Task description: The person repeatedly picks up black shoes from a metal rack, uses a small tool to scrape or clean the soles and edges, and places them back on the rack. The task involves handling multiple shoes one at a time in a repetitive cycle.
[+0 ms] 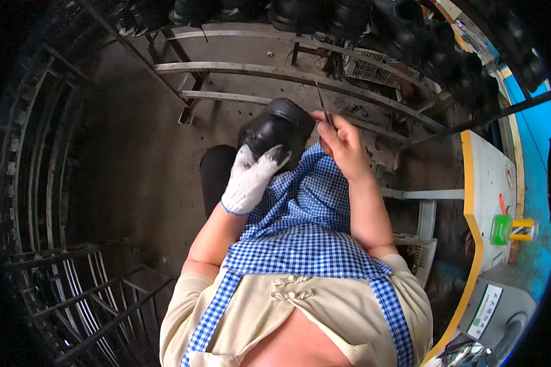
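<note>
A black leather shoe (277,125) is held up in front of my lap, tilted. Around its near side wraps my left hand (254,180), in a white knitted glove with dark-stained fingertips. Bare, my right hand (344,144) is closed on a thin, pointed metal tool (323,105), whose narrow tip points up and away from me. Its exact kind cannot be made out. The right fingertips are close to the shoe's right edge; whether they touch it I cannot tell. My blue checked apron (300,208) lies beneath the shoe.
Metal rack rails (257,68) cross ahead, with several black shoes (294,13) along the top. To the right stands a white table (487,183) with a yellow edge, a green container (501,230) and a grey machine (502,306). A black metal rack (98,300) is at lower left.
</note>
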`<action>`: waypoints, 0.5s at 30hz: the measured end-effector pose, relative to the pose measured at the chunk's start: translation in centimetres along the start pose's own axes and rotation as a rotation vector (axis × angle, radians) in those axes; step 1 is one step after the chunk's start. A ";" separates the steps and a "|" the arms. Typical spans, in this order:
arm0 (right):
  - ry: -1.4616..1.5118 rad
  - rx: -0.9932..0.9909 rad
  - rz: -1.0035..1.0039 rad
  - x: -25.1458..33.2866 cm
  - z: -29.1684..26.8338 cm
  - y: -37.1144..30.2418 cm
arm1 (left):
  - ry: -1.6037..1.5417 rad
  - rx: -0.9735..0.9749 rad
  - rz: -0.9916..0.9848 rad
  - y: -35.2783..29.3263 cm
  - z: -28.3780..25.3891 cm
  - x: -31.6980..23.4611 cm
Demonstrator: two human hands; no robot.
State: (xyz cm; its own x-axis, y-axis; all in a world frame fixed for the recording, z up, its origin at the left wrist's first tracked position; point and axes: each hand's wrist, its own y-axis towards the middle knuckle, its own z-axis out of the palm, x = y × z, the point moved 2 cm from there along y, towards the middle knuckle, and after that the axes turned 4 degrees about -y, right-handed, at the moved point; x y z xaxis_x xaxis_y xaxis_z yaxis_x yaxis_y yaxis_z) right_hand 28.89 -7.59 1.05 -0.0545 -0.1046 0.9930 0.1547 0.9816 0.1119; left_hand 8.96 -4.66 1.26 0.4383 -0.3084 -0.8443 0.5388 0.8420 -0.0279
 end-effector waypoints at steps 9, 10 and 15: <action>-0.359 -0.086 -0.424 2.0 0.0 -0.9 | -0.249 -0.032 -0.175 1.9 -0.6 -0.1; -0.397 -0.059 -0.498 2.5 0.5 -1.1 | -0.235 -0.027 -0.172 1.9 -0.4 -0.1; -0.449 -0.046 -0.496 1.9 1.7 -1.4 | -0.211 -0.016 -0.112 2.1 -0.7 1.1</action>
State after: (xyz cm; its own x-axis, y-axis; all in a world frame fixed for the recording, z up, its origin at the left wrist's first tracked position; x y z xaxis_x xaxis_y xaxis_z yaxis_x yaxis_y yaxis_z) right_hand 26.86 -8.85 2.68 -0.5337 -0.4551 0.7128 0.0469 0.8256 0.5622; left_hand 10.04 -2.85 -0.08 0.5182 -0.4848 -0.7046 0.5819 0.8036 -0.1249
